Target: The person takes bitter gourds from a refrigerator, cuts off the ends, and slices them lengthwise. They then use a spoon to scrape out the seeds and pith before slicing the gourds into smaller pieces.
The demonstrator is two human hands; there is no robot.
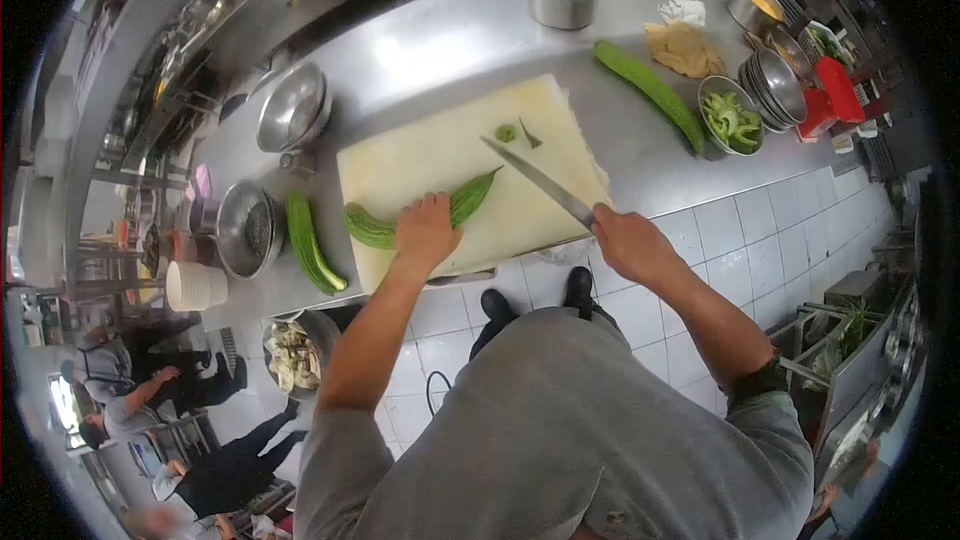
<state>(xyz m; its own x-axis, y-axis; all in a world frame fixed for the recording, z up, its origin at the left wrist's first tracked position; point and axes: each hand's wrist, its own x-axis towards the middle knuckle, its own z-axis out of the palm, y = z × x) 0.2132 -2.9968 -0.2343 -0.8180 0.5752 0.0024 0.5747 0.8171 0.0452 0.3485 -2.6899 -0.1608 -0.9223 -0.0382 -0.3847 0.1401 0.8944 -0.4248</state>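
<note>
Across the left part of a white cutting board lies a green bitter melon with a pointed tip. My left hand presses on its middle, fingers closed over it and hiding that stretch. My right hand grips the handle of a kitchen knife at the board's right edge. Its long blade points up and left over the board, apart from the melon. Beyond the blade tip are a small cut end piece and a thin dark green sliver.
Another bitter melon lies left of the board, and a third lies to the right, beside a bowl of green slices. Metal bowls stand at left. A steel pot stands behind the board. Co-workers are at lower left.
</note>
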